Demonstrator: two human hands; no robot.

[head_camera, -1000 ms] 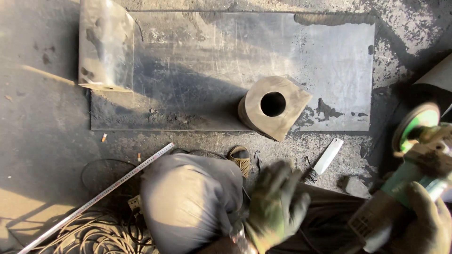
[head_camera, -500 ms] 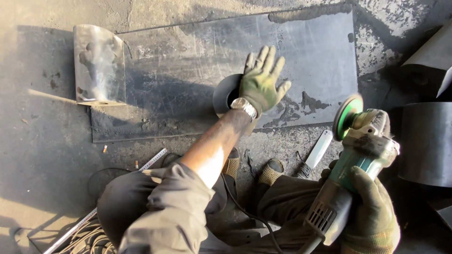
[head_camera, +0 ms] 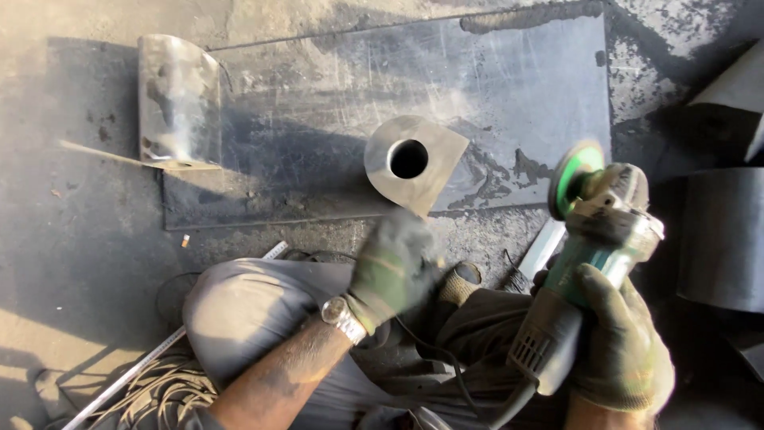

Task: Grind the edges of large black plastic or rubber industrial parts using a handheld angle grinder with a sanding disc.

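The right hand (head_camera: 621,342) holds the grinder (head_camera: 593,239) firmly, right of the block (head_camera: 414,163) on the plate (head_camera: 334,95). The left hand (head_camera: 390,267), blurred and holding nothing, hovers just below the block. I think it should steady the block, with fingers away from the disc (head_camera: 574,177).

The left hand (head_camera: 390,267) is being smeared by motion blur, so its fingers cannot be told apart. Part of the angle grinder (head_camera: 593,239) body is being covered by the right hand (head_camera: 621,342), and the lower half of its green disc is being hidden by the guard. A dark curved sheet (head_camera: 720,239) is being cut off by the right edge. A coil of cable (head_camera: 171,390) is being cropped at the bottom.
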